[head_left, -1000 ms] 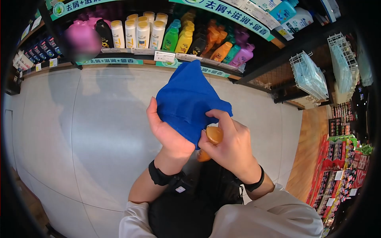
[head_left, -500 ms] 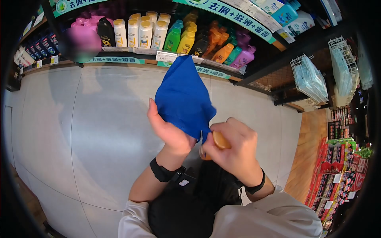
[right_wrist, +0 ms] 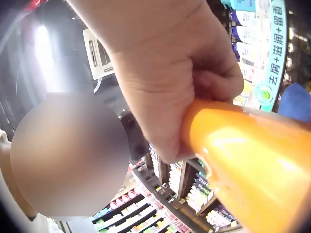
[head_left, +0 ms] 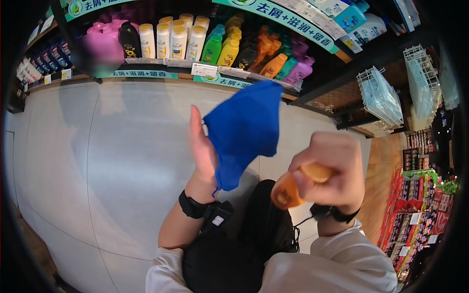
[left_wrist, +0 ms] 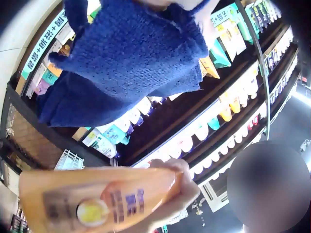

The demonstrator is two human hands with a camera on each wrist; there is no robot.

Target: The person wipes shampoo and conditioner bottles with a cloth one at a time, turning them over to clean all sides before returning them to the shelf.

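Gripping the orange bottle (head_left: pixel 286 191) by its narrower end in the right hand (head_left: pixel 337 168), curled right round it, leaving the broad, labelled end jutting out past the thumb, tilted and propped by nothing else. Trouble right there: smooth plastic, held at one end only, apt to twist or slip out under a hard knock. Can't tell about a cap; perhaps buried in that fist, and liable to leak if loose and squeezed. Over to the left hand (head_left: pixel 204 151): straight at the thumb but masked at the other fingers, so can't tell whether pinching or merely propping. Across that palm, and drooping toward the right fist without touching the bottle, a limp blue cloth (head_left: pixel 246 132), perhaps a pouch, judging by the thin cord (head_left: pixel 215 192) dangling near the heel of the palm. Could slide clean off if only propped, bulging so far to one side. Below the right fist, by the black wristband (head_left: pixel 344 216), mind the thin cable (head_left: pixel 304 222): easy to snag on a wide swing. Far beneath both sets of fingers, hard-looking tiled floor (head_left: pixel 137 146), likely to dent or split a dropped bottle. Well ahead of the fingertips, white shampoo bottles (head_left: pixel 179 43), easy to topple with a careless reach.
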